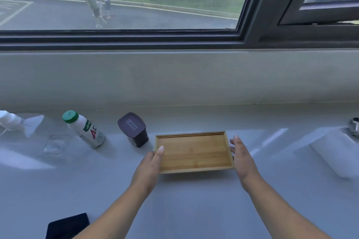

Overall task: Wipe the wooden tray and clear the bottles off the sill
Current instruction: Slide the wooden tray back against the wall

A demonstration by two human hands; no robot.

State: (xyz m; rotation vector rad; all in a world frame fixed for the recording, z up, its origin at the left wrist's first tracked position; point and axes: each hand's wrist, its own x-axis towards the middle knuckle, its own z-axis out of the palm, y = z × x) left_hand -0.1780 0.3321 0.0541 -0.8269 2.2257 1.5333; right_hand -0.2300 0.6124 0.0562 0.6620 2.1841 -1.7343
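Wooden tray (194, 151): lay on sill (194, 209), bottle (85, 130) and jar (134, 130) to its left. Left hand (149, 167) pinched its left rim; right hand (242, 159) flat, open, against right rim. Likely best gripped evenly at both ends.

soft daylight, wide-angle bend
light enters through the dark-framed window (120, 6); pale glare patches streak the glossy grey-white sill (194, 200), shadows faint, edges curved, outdoor scene hazy.

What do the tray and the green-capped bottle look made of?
The tray looks like wood, possibly bamboo, with a matte finish: yellow-brown, with lengthwise grain strips. The green-capped bottle is likely plastic: opaque white body, printed label, moulded green cap.
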